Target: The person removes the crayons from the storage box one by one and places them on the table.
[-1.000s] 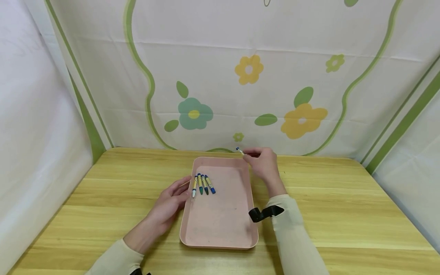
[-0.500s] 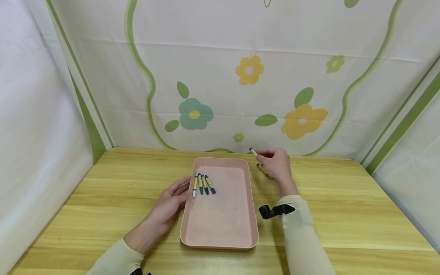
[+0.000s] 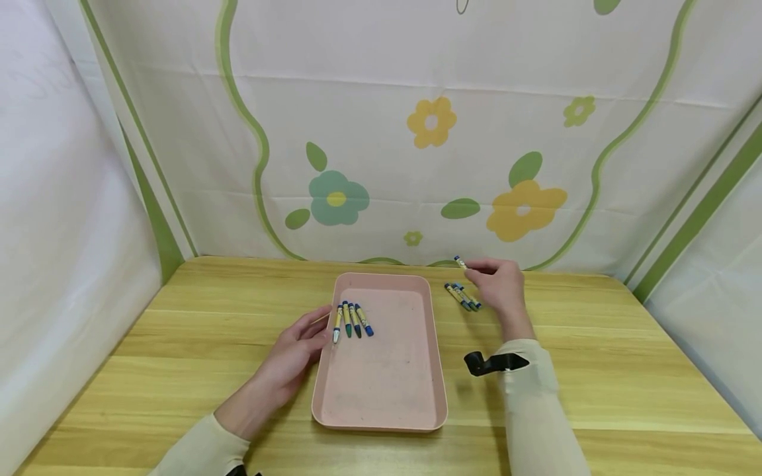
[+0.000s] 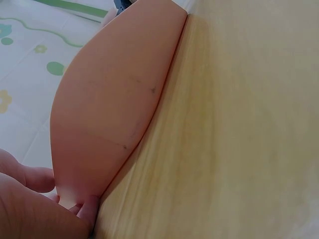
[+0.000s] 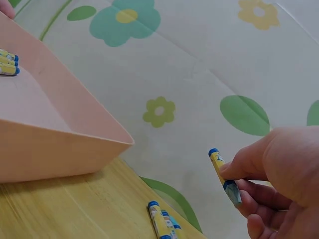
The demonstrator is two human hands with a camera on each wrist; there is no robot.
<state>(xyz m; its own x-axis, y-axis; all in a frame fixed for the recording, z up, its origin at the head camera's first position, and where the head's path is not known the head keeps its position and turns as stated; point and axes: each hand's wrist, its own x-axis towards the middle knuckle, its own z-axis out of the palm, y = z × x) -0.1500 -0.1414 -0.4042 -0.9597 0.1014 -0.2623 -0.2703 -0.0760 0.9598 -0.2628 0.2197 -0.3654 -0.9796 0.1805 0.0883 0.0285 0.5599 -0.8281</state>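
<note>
My right hand pinches a crayon between thumb and fingers, above the table right of the tray. This crayon has a yellow wrapper, a blue end and a grey-blue tip. Below it, a small group of crayons lies side by side on the wood. Several other crayons sit in a row inside the pink tray, near its left wall. My left hand rests against the outside of that wall, its fingers extended; the left wrist view shows fingertips at the tray's side.
The wooden table extends on both sides of the tray. A white cloth printed with flowers hangs behind the table's back edge, and pale cloth walls stand left and right.
My right hand has moved right with its crayon, away from the tray's back right corner. This uncovers the crayons on the table. The left hand and tray stay still.
</note>
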